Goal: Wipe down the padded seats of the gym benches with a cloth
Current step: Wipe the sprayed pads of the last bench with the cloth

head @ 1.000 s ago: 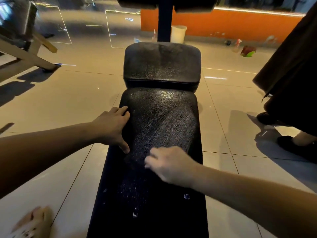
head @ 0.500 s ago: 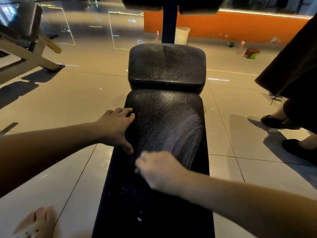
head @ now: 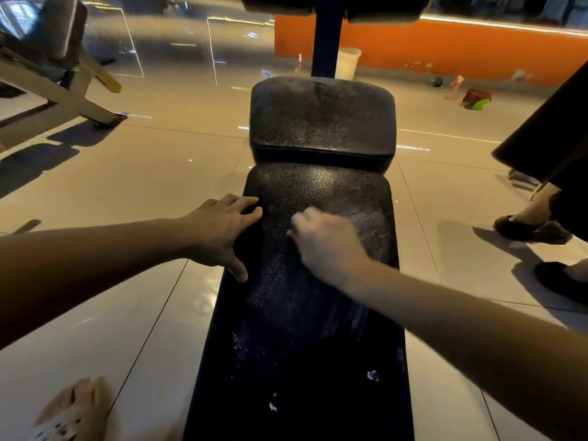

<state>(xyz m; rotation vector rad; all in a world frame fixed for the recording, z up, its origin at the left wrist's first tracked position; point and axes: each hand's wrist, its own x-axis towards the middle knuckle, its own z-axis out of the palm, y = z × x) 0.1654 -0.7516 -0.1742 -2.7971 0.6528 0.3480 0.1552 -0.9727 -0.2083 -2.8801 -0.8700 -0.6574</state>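
The right hand (head: 324, 243) has travelled up the long seat pad (head: 299, 345) since half a second ago, away from the person and toward the pad's far end. The left hand (head: 219, 230) has kept its place on the pad's left edge. Damp streaks (head: 350, 313) now show on the pad behind the right hand, toward its right side.

The long seat pad runs straight away from the person, and its long axis lines up with the right forearm. The right hand sits on the pad, slightly past its middle, blurred by motion. Its fingers are curled under, but no cloth can be made out beneath them, so what they grasp cannot be told. The left hand lies flat, fingers relaxed over the pad's edge and thumb splayed back toward the person, apparently steadying the bench.

Unwiped leather lies ahead of the right knuckles. First comes the far strip of the long pad, then the short pad (head: 321, 122) butted against that end. The right hand is the nearer to both, so the stroke likely carries on along the axis. A few pale flecks (head: 372, 375) remain on the pad's near end.

Beyond the short pad rises a dark post (head: 324, 43), with a white bucket (head: 348, 63) behind it. To the pad's right stands another person in dark shoes (head: 528, 229).
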